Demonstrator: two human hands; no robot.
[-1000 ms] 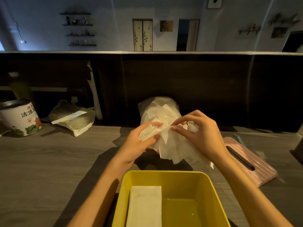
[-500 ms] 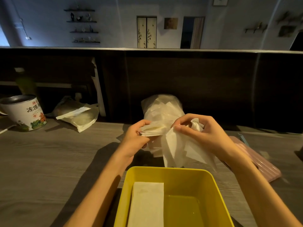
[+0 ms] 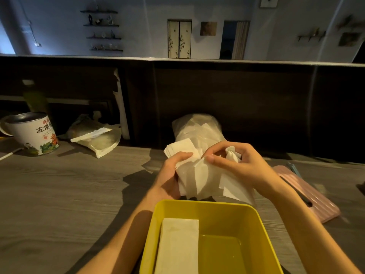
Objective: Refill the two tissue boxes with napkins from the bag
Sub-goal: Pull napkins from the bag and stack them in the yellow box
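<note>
— Two hands over the yellow tissue box (image 3: pixel 256 230): what are they holding?
— Both grip one loose bunch of white napkins (image 3: pixel 201 178) just beyond the box's far rim. The left hand (image 3: pixel 169 175) curls round the bunch's left side; the right hand (image 3: pixel 243 167) pinches the crumpled top with thumb and fingers.
— And inside the box?
— A flat folded napkin stack (image 3: pixel 177 246) lies along its left side; the right half shows bare yellow floor.
— Where is the bag?
— The clear plastic napkin bag (image 3: pixel 197 127) stands beyond the box, behind the hands, against the dark panel.
— Anything else on the tabletop (image 3: pixel 59 194)?
— A pink slotted lid (image 3: pixel 316 202) lies right of the box. Far left of the box stand a printed tea tin (image 3: pixel 33 135) and a clear pouch (image 3: pixel 96 137).
</note>
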